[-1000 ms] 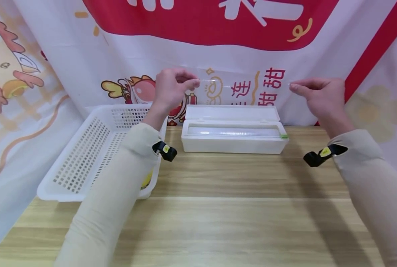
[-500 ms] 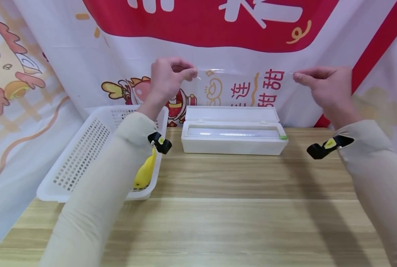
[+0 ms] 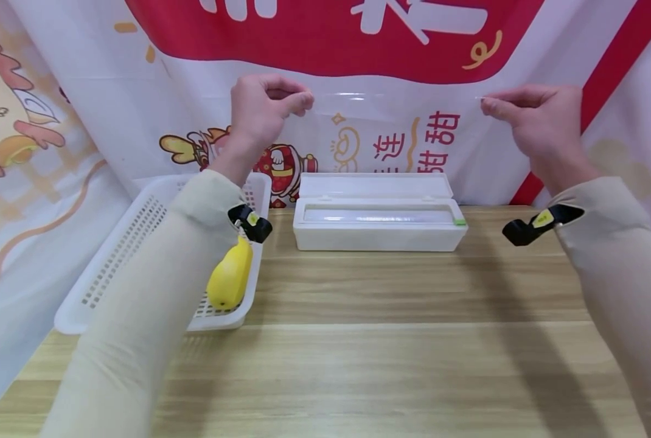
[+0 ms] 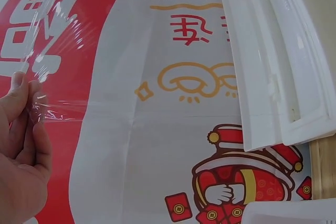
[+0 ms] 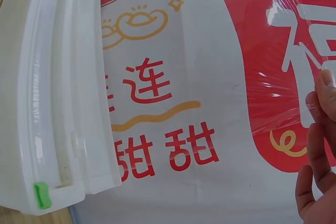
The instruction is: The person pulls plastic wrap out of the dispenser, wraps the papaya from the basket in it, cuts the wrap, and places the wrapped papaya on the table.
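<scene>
Head view: left hand (image 3: pixel 260 111) and right hand (image 3: pixel 547 125) pinch one clear film (image 3: pixel 350 95); one open box (image 3: pixel 380 238).

Head view forward and down, nearer wrist views, sharing clear film (image 4: pixel 72 38)

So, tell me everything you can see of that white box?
This white box is long, low and rectangular, and looks plastic. Its lid stands open along the back edge. Inside lies a clear roll, apparently of film; a small green piece sits at the right front corner. The box rests flat on the wooden table, before the printed backdrop. The left hand and right hand pinch a sheet of clear film, but neither touches the box. Whether that sheet joins the roll, I can't tell.
</scene>
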{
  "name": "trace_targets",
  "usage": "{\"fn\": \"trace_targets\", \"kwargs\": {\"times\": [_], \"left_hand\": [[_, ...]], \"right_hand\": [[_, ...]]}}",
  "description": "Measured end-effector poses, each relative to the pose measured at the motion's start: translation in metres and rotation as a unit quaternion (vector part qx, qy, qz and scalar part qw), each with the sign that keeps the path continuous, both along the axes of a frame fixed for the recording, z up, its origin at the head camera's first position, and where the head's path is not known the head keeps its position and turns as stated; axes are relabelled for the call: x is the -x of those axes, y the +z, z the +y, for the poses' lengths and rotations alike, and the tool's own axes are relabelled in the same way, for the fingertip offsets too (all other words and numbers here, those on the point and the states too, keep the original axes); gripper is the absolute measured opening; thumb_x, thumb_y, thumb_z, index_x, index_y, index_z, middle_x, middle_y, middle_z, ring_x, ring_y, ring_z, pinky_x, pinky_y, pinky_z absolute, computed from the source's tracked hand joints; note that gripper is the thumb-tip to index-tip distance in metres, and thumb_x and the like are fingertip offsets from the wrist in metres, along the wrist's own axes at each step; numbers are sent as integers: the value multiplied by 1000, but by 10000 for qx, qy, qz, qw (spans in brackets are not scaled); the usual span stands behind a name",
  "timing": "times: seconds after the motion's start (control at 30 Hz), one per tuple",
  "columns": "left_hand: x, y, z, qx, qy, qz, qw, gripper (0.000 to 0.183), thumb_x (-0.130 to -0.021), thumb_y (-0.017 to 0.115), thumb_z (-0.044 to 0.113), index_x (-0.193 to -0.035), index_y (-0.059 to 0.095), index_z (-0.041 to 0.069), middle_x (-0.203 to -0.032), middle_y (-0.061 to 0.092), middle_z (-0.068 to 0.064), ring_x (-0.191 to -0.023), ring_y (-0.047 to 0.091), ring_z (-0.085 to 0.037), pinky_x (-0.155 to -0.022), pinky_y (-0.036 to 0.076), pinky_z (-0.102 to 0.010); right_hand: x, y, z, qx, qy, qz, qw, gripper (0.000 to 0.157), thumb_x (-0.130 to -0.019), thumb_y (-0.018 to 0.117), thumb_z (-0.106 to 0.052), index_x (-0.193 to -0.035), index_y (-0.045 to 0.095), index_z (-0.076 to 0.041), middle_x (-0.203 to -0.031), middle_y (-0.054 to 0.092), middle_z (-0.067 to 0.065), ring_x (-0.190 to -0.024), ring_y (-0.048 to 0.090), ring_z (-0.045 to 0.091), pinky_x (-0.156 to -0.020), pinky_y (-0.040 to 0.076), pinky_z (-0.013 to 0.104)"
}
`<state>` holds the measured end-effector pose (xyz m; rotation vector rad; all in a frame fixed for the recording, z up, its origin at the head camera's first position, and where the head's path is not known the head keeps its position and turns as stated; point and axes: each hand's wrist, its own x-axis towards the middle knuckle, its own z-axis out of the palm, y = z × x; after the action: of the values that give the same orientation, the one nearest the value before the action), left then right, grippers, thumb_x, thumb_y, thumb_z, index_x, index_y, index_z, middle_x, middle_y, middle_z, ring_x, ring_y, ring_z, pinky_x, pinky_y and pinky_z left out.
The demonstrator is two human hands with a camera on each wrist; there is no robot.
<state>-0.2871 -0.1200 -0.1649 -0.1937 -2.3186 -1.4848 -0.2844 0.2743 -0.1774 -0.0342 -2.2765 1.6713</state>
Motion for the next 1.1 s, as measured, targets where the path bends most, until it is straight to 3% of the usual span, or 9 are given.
{"fn": "trace_targets", "kwargs": {"times": [0.27,0.53,1.1], "left_hand": [[2,15,1,-159,40,142,9998,24,-95,78,32,-115,83,19,-116,81,-1,-104,74,-13,-109,53,-22],[-2,27,5,-446,89,19,9990,27,-93,79,35,-117,82,21,-118,80,0,-104,73,-11,-109,52,-21],[-4,54,5,-583,6,429,9974,25,-94,77,31,-116,82,20,-121,79,1,-104,73,-10,-107,53,-18]], "right_hand": [[-1,16,-1,161,25,264,9995,66,-72,82,-58,-127,79,-23,-125,78,-14,-115,62,2,-114,47,25],[-3,28,-1,399,84,531,9978,63,-72,84,-54,-125,80,-20,-122,79,-12,-114,63,3,-92,54,12],[-8,52,-1,129,-115,1021,9946,56,-79,80,-50,-126,79,-19,-134,73,-13,-119,56,2,-106,51,16]]}}
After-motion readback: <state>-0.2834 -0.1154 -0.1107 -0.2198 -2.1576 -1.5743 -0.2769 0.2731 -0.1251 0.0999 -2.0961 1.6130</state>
